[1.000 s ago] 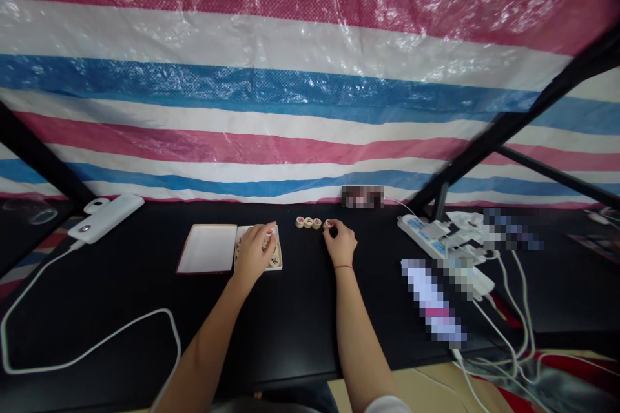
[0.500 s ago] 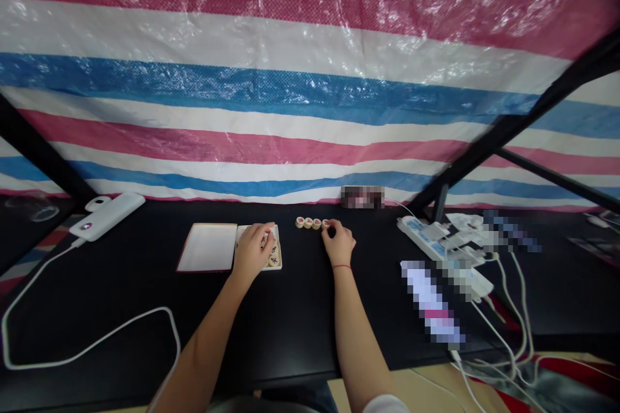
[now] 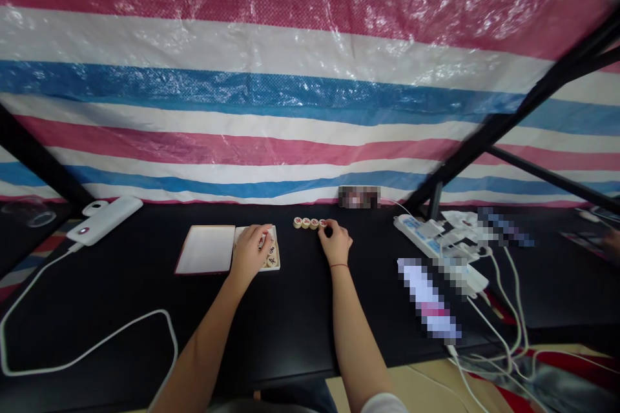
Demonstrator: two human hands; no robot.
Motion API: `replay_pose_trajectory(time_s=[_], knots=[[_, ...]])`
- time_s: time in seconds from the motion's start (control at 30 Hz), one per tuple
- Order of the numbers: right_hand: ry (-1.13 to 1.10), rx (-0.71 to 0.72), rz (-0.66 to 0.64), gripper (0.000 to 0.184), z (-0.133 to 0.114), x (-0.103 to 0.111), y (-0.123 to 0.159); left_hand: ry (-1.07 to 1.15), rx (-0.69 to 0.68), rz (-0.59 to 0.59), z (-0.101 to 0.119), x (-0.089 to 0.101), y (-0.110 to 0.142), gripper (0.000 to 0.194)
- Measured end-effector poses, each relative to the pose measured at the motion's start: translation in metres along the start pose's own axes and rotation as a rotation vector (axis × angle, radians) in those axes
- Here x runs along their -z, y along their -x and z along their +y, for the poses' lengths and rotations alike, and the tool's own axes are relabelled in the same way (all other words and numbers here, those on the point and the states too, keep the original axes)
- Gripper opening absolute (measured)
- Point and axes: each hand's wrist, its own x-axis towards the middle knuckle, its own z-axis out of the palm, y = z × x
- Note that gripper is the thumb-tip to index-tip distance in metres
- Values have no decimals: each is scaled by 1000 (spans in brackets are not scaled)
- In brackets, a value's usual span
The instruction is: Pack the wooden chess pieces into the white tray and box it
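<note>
**A:** Okay, what are we looking at on the bench (image 3: 121,316)? Both hands busy?

**B:** Yep. We've got a short row of four xiangqi pieces (image 3: 305,223) lying flat, its long axis running left to right across the bench, pretty much square to our forearms. Our right hand (image 3: 335,242) sits at the row's right end, so it's the nearer one, curled down with its fingertips (image 3: 328,224) right up against the last piece. Can't tell from here if that's a real pinch or just a touch.

**A:** And the left?

**B:** Left hand (image 3: 250,253) is cupped over a shallow white tray (image 3: 278,251) with more pieces (image 3: 272,261) in it, just left of the row, so the row lies off to that hand's right. Its fingers are down among the pieces and hide whatever's under them, so we can't call that grip either.

**A:** What's by the tray?

**B:** A white lid with a red edge (image 3: 203,250) just beside it on the left, and a power bank (image 3: 104,221) farther along the bench.
</note>
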Motion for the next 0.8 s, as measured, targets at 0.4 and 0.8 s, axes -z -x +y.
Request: replay_pose_trajectory(time_s=[0.4, 0.8], knots=[[-423, 366, -322, 32, -82, -4, 47, -359, 235, -147, -61, 44, 4, 23], [-265, 340, -408, 28, -98, -13, 62, -409, 221, -281, -55, 39, 8, 23]])
